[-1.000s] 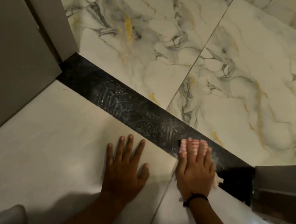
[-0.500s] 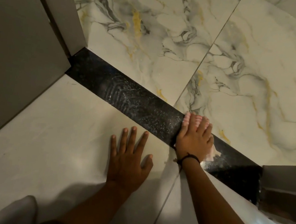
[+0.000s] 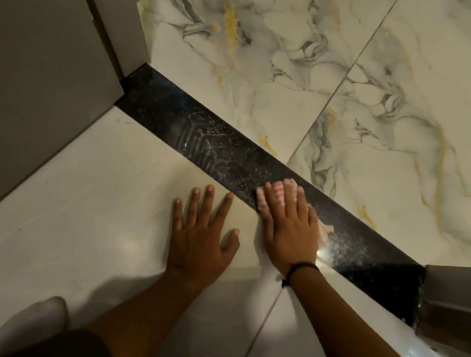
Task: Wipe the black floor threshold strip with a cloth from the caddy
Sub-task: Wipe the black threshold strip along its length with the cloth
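Observation:
The black threshold strip point(image 3: 203, 138) runs diagonally from the door frame at upper left to the lower right. Pale dusty streaks cover its middle. My right hand point(image 3: 290, 226) lies flat on the strip's near edge, pressing a pink-and-white cloth point(image 3: 277, 192) that peeks out between and beside the fingers. A black band circles that wrist. My left hand point(image 3: 203, 232) rests flat on the plain cream tile just left of it, fingers spread, holding nothing. The caddy is out of view.
A grey door frame point(image 3: 51, 74) rises at the left. A grey door edge point(image 3: 455, 303) juts in at the right, over the strip's end. Veined marble tile point(image 3: 379, 106) lies beyond the strip. My knee in pale cloth point(image 3: 30, 322) shows at bottom left.
My right hand pushed the cloth forward across the strip, then pulled back toward its near edge and slid a little to the left. The left hand stayed planted. The camera shifted.

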